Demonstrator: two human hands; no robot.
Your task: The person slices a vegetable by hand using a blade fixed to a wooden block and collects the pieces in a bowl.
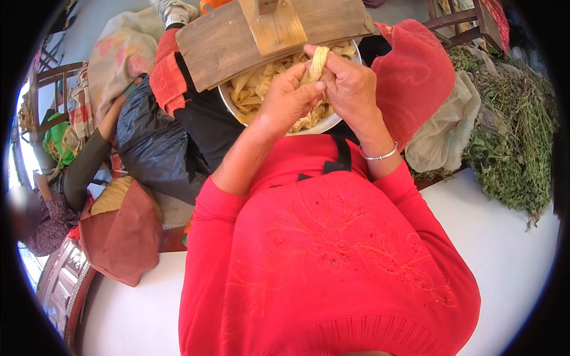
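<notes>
In front of my lap, both hands meet over a metal basin (225,99) heaped with pale yellow, dried husk-like strips (247,95). My left hand (287,95) pinches a twisted strip (319,62) between thumb and fingers. Close against it, my right hand (352,82), its wrist in a silver bangle (378,157), grips the looped upper part of the same strip. The fingers cover some of the strip's lower length. A wooden board (213,55) with a lighter wooden piece (276,26) fixed across it hides the basin's far side.
Red cloths (412,75) drape both my knees. A black plastic bag (151,133) lies at left, near another person's arm (87,169). Beside it sits a maroon cloth sack (120,231). Cut green plants (512,142) and a whitish plastic sack (445,129) are piled at right, below a wooden stool (454,24).
</notes>
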